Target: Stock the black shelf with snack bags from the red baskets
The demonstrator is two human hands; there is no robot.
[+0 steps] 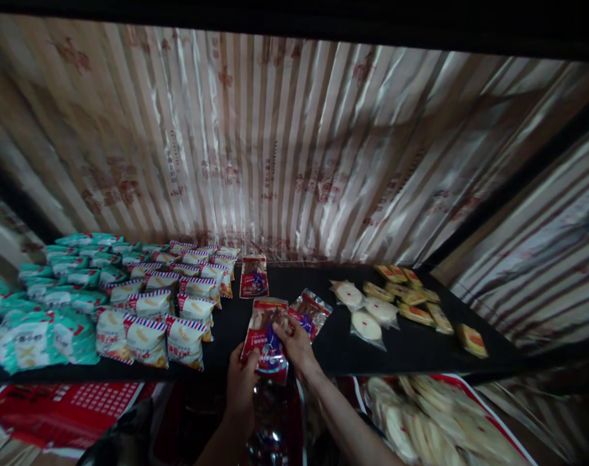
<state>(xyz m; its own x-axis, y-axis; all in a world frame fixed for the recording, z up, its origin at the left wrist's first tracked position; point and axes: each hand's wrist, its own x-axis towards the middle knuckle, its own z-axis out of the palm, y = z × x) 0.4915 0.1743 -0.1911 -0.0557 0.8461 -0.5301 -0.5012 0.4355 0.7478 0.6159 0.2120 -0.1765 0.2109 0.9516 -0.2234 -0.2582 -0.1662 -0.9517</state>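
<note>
A red and purple snack packet (270, 362) is held between my two hands at the front edge of the black shelf (275, 275). My left hand (243, 382) pinches its lower left side. The fingers of my right hand (295, 343) are closed on its right side, near the top. Behind my right hand, a similar packet (314, 310) lies tilted on the shelf. One more red packet (254, 278) lies farther back, near the striped sheet.
White and blue-striped snack bags (151, 304) and teal bags (56, 336) fill the shelf's left. Round white packets (367, 323) and yellow packets (415, 314) lie to the right. Below are a crate (488, 404) of round packets, a red crate (81, 411) and shiny packets (270, 430).
</note>
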